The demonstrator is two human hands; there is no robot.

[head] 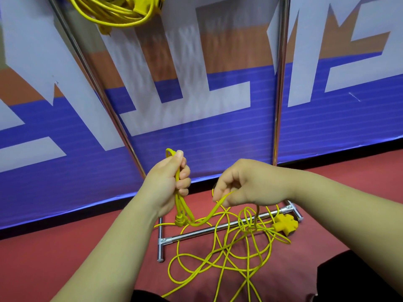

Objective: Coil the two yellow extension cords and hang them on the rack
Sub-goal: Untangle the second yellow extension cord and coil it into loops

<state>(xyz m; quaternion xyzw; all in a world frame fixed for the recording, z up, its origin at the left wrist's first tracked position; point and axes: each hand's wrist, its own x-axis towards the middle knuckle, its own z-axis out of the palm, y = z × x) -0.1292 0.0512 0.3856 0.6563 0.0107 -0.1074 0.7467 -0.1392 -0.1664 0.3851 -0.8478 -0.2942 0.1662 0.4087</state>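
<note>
One coiled yellow extension cord (117,13) hangs high on the chrome rack at the top left. A second yellow cord (220,256) lies in loose tangled loops on the red floor over the rack's base bar. Its cross-shaped yellow socket block (285,223) rests at the right end of that bar. My left hand (172,182) grips a few short loops of this cord, with the plug end (180,221) dangling below the fist. My right hand (242,184) pinches the running strand just right of the left hand.
Two chrome uprights (96,83) (281,83) rise from the rack's base bar (209,231) on the floor. Behind stands a wall banner (196,127) in blue, orange and white. My dark-clad knees (353,277) show at the bottom edge.
</note>
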